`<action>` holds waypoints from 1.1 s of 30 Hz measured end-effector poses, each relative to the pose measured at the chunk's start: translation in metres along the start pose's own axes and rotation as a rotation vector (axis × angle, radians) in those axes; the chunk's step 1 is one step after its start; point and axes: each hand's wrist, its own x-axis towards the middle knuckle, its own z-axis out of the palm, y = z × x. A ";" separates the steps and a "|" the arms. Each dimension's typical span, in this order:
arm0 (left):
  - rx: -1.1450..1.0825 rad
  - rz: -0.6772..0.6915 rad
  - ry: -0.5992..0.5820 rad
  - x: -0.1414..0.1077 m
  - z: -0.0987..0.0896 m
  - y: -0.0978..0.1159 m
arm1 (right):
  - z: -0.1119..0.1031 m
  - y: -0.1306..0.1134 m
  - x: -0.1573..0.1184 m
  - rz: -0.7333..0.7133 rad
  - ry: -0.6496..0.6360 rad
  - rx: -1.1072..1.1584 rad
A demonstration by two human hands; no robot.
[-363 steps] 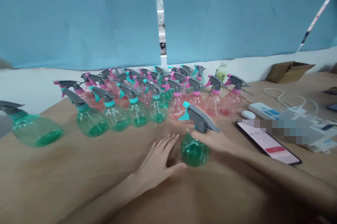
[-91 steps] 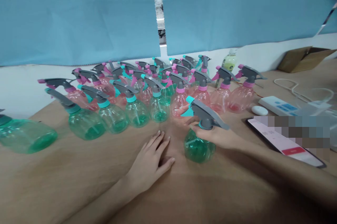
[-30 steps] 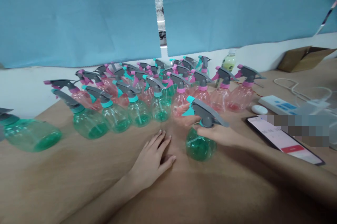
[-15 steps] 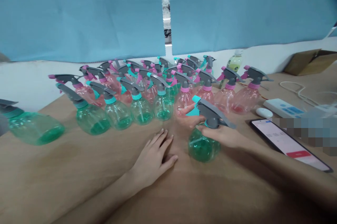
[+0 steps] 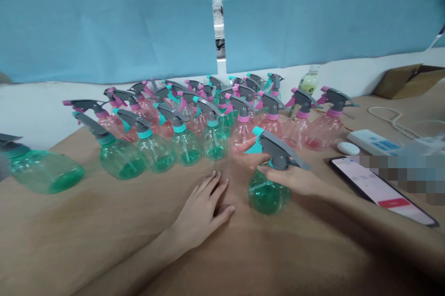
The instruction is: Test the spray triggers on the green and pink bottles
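My right hand (image 5: pixel 274 171) is wrapped round the neck of a green spray bottle (image 5: pixel 267 194) with a grey head and turquoise trigger, upright on the table. My left hand (image 5: pixel 201 212) lies flat on the brown tabletop (image 5: pixel 114 226), palm down with fingers a little apart, holding nothing. Behind both hands, several spray bottles stand in rows. Green ones with turquoise collars, such as this green bottle (image 5: pixel 187 148), are at the front left. Pink ones with pink collars, such as this pink bottle (image 5: pixel 325 131), are at the right.
At the right lie a phone (image 5: pixel 378 189), a white rounded object (image 5: pixel 348 148), a white power strip (image 5: pixel 373 142) and a white cable (image 5: pixel 392 113). Farther back are a labelled clear bottle (image 5: pixel 308 84) and an open cardboard box (image 5: pixel 399 83). Another green bottle (image 5: pixel 45 171) stands far left.
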 end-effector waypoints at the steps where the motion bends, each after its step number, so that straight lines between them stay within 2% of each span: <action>1: -0.003 0.003 0.007 0.000 0.000 0.000 | 0.000 0.000 0.000 0.005 0.007 -0.003; 14: 0.002 0.006 0.007 0.001 0.000 0.000 | 0.000 -0.007 -0.001 -0.002 0.044 -0.084; 21: 0.001 0.003 0.009 0.001 0.000 0.000 | 0.002 -0.011 0.000 0.006 0.123 -0.038; 33: -0.002 -0.004 0.002 0.001 -0.001 0.001 | 0.001 -0.009 -0.001 0.021 0.056 -0.006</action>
